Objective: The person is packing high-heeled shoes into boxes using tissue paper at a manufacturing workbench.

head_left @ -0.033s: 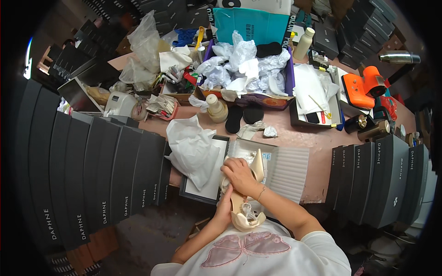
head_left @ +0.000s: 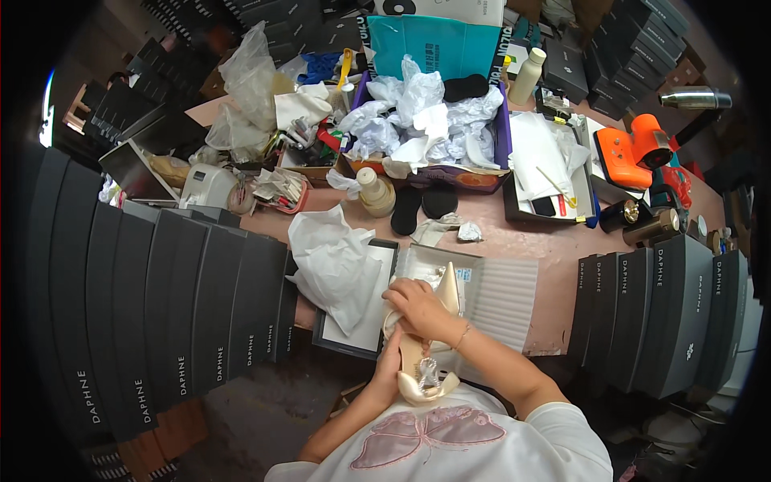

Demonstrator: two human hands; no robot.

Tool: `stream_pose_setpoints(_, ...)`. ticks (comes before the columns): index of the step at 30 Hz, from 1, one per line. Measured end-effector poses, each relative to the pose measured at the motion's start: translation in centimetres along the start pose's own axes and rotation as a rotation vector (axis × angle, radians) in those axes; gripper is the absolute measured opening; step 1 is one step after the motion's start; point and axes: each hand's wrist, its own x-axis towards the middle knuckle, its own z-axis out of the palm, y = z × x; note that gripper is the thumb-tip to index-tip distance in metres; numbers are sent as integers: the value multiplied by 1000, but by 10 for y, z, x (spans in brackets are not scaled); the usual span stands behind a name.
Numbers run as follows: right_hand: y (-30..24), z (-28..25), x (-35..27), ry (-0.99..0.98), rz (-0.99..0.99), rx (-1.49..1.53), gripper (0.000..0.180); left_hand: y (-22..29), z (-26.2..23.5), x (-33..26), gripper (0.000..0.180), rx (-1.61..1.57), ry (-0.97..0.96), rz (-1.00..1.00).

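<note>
Closest in, the person in the white top held a cream shoe [head_left: 423,363] over their lap, toe end with its shiny buckle pointing back toward the body. The left hand [head_left: 391,371] cupped the shoe from below at its left side, fingers wrapped on it. The right hand [head_left: 418,306] was clamped over the shoe's upper part, knuckles up, a thin bracelet at the wrist.

Just past the hands, at the near edge of the tabletop [head_left: 514,237], an open shoebox [head_left: 490,297] lay with pale lining, and the shoe's far end reached over it. To its left sat the box lid [head_left: 353,341], a big sheet of white paper [head_left: 333,261] crumpled across it.

Left of that, a long row of black boxes [head_left: 161,305] stood on edge; another black row [head_left: 658,313] stood on the right.

Further on, two dark insoles [head_left: 422,205] lay beside a small cream bottle [head_left: 373,191]. Behind them a purple-sided carton [head_left: 434,120] overflowed with white tissue. To the right, a tray [head_left: 546,173] carried paper and pens, and an orange tool [head_left: 634,149] lay near a steel flask [head_left: 695,98]. Far left, clear plastic bags [head_left: 249,80] piled up among clutter.
</note>
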Motion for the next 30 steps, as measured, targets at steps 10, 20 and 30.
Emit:
stream_pose_setpoints(10,204,-45,-9,30,729,-236,46,32,12,9,72,-45,58,-156)
stream_pose_setpoints(20,-9,-22,-39,259,302,538,26,29,56,5,52,-194,169,81)
stream_pose_setpoints(30,-39,-45,-34,631,405,334,77,22,40,-6,81,351,-339,16)
